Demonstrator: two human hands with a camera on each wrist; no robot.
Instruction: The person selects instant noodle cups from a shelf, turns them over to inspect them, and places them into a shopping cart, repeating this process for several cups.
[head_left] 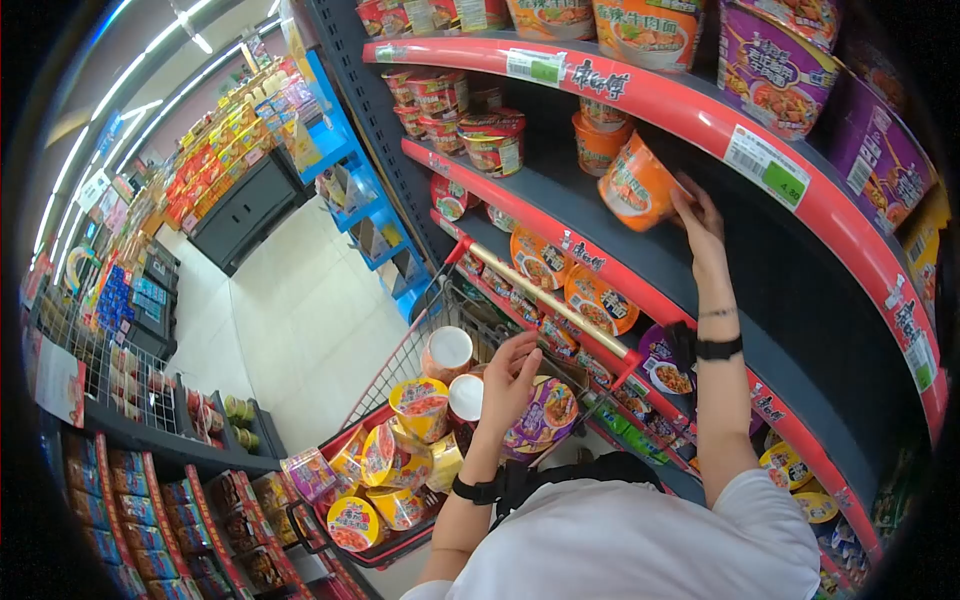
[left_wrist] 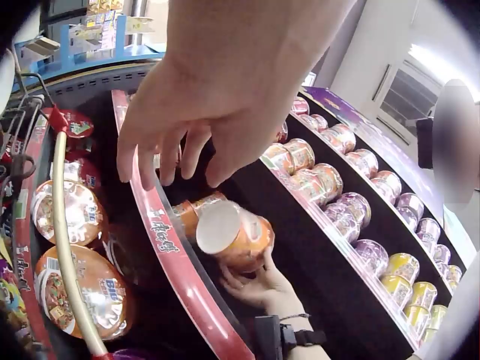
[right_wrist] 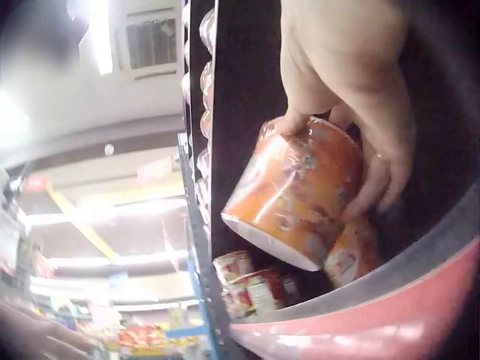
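An orange noodle cup [head_left: 636,188] is tilted just over the middle shelf, gripped by the right hand [head_left: 702,228]. In the right wrist view, thumb and fingers curl round the cup [right_wrist: 300,187]; its white end shows in the left wrist view, where the right hand [left_wrist: 259,289] holds it from the far side. Other orange cups [head_left: 600,140] stand on the shelf just behind it. The left hand [head_left: 510,380] hangs over the cart side with loosely bent fingers, holding nothing; in the left wrist view this hand [left_wrist: 202,112] looms large in front of the shelf.
Below the left hand, a shopping cart [head_left: 372,405] carries several yellow, purple and white-ended cups. Its gold handle bar [head_left: 545,298] runs along the lower shelves. A red shelf edge [head_left: 690,100] curves above the right hand. Floor aisle [head_left: 290,290] lies beyond the cart.
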